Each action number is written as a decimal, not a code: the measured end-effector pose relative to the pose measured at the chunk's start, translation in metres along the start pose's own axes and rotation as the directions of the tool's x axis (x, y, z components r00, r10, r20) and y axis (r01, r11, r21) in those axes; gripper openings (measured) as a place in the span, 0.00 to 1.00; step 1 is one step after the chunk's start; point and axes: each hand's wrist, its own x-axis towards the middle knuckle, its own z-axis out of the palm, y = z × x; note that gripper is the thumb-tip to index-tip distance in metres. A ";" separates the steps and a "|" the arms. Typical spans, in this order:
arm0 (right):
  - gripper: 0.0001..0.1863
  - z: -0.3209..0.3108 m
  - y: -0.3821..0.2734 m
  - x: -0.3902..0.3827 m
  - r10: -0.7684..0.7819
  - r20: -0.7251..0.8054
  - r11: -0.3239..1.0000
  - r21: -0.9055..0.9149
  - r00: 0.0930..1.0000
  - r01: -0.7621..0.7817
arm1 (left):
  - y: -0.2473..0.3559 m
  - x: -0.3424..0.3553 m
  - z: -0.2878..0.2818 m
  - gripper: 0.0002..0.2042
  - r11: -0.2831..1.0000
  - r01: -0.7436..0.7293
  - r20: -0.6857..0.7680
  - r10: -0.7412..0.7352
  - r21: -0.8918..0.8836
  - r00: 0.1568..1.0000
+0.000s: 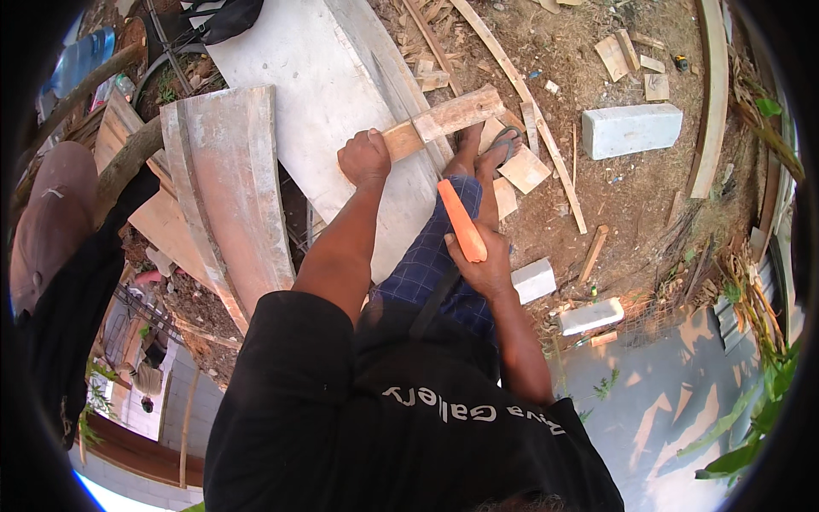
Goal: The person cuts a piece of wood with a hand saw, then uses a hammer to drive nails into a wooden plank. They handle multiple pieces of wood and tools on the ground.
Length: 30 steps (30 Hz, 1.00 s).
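Observation:
My left hand grips a short wooden board at its near end, above a large whitish panel with a side strip. The board has a second piece across its far part and extends over my feet. My right hand is closed on an orange tool, held upright in front of my blue checked shorts; I cannot make out what kind of tool it is. My sandalled foot rests beside small wooden offcuts.
Curved, stained panels lean at the left, near branches and dark fabric. A distant person is at lower left. Pale blocks, long wooden strips and several scraps lie on the dirt. Grey paving is at lower right.

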 end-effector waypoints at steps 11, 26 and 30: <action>0.11 -0.005 0.005 -0.010 0.043 0.001 0.999 -0.022 0.999 -0.043 | 0.007 0.001 -0.012 0.22 1.000 0.004 -0.002 -0.004 0.025 1.000; 0.11 0.039 0.034 0.031 -0.139 -0.055 0.990 -0.047 0.989 0.136 | 0.008 -0.001 -0.004 0.21 1.000 -0.007 -0.040 0.006 -0.014 0.999; 0.12 0.018 0.014 -0.022 -0.052 -0.008 0.996 -0.071 0.999 0.051 | 0.003 -0.010 -0.009 0.22 1.000 0.017 0.002 -0.017 0.007 1.000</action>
